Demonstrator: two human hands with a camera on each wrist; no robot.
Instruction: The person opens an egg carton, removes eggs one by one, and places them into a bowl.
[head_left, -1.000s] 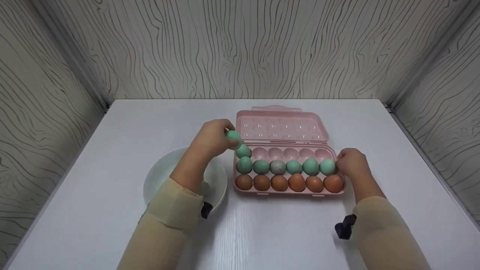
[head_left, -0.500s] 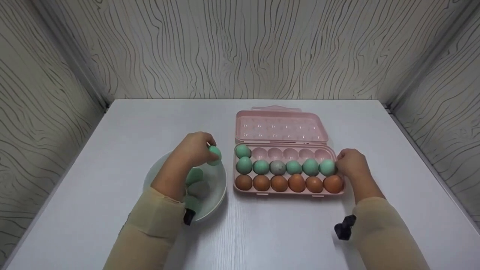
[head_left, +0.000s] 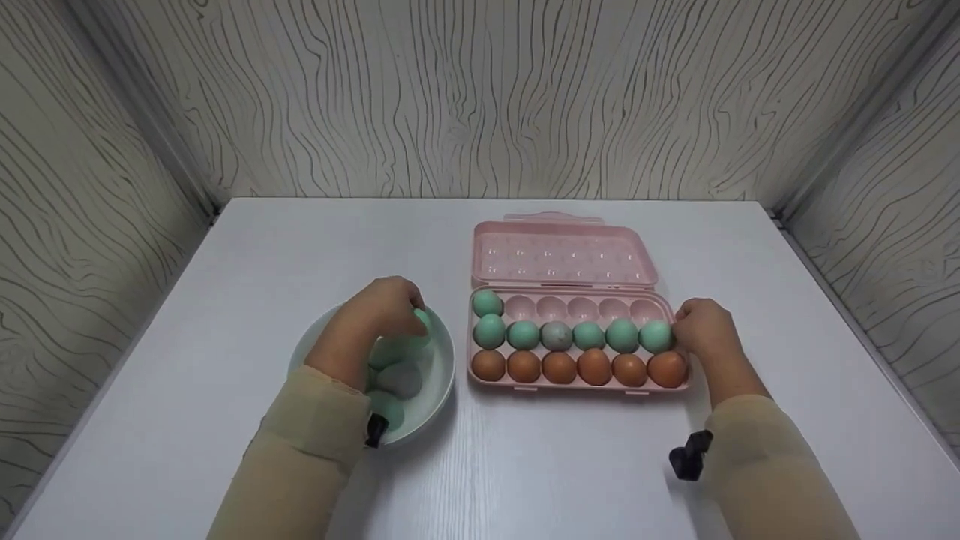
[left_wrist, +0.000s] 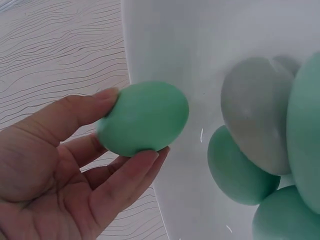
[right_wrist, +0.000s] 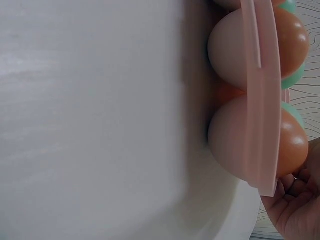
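My left hand (head_left: 379, 307) is over the white bowl (head_left: 446, 390), pinching a green egg (left_wrist: 145, 117) between thumb and fingertips. In the left wrist view that egg is near the bowl's rim, apart from the eggs inside. A greyish egg (left_wrist: 257, 112) and several green eggs lie in the bowl, partly hidden by my wrist in the head view. My right hand (head_left: 703, 326) grips the right edge of the pink egg carton (head_left: 581, 386) with curled fingers. The carton's front row bears brown eggs (head_left: 559, 367), its middle row green ones and a greyish one, and its back row one green egg (head_left: 487, 303) at the left.
The carton's lid (head_left: 566, 253) lies folded back behind it. Bowl and carton stand side by side on a white table (head_left: 540, 465). Wood-grain panels (head_left: 480, 97) enclose the back and both sides. A dark camera mount (head_left: 690, 455) sticks out from my right wrist.
My left hand has moved left and down with the green egg, from beside the carton's back left corner to over the bowl. The right hand stays at the carton's edge.
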